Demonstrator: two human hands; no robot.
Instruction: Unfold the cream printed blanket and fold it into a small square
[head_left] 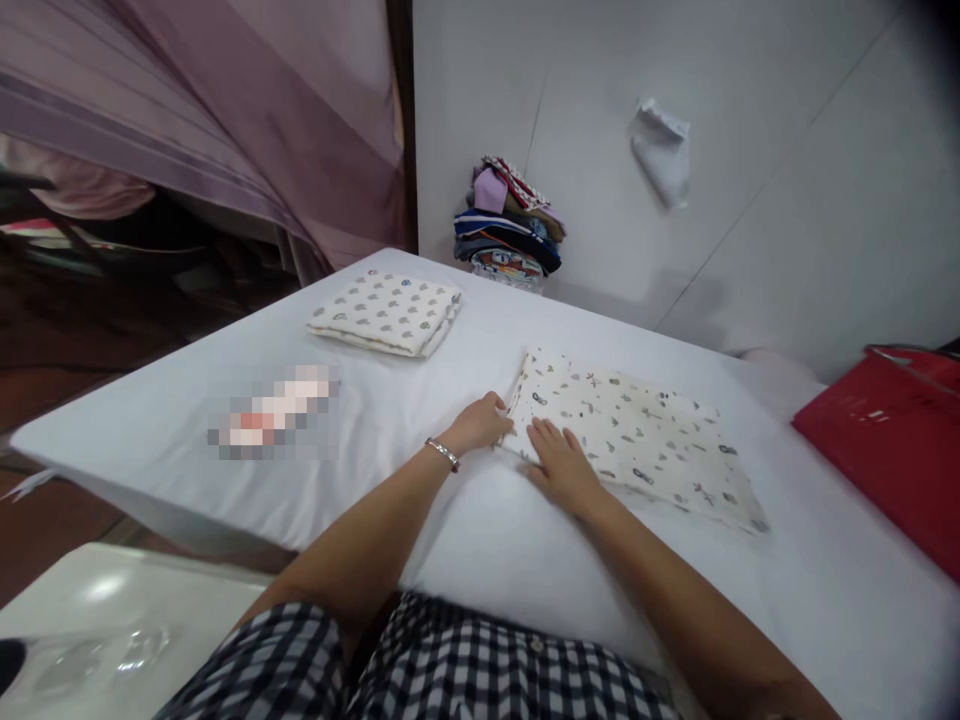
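Observation:
A white cloth with small printed figures (pixel 645 425) lies folded into a long rectangle in front of me. My left hand (pixel 480 422) pinches its left edge, near the front corner. With fingers stretched out, my right hand (pixel 562 465) rests flat on the same cloth, just right of the left hand. Farther back and to the left sits another white cloth (pixel 386 312), patterned with grey motifs and folded into a thick, neat square. Neither hand touches that one.
White sheeting covers the table (pixel 480 340). A blurred-out item (pixel 274 410) lies at the left. Behind the table stands a stack of folded clothes (pixel 510 220) by the wall. A red bag (pixel 892 440) is at right, a pale stool (pixel 150 600) at lower left, and a pink curtain (pixel 300 110) hangs behind.

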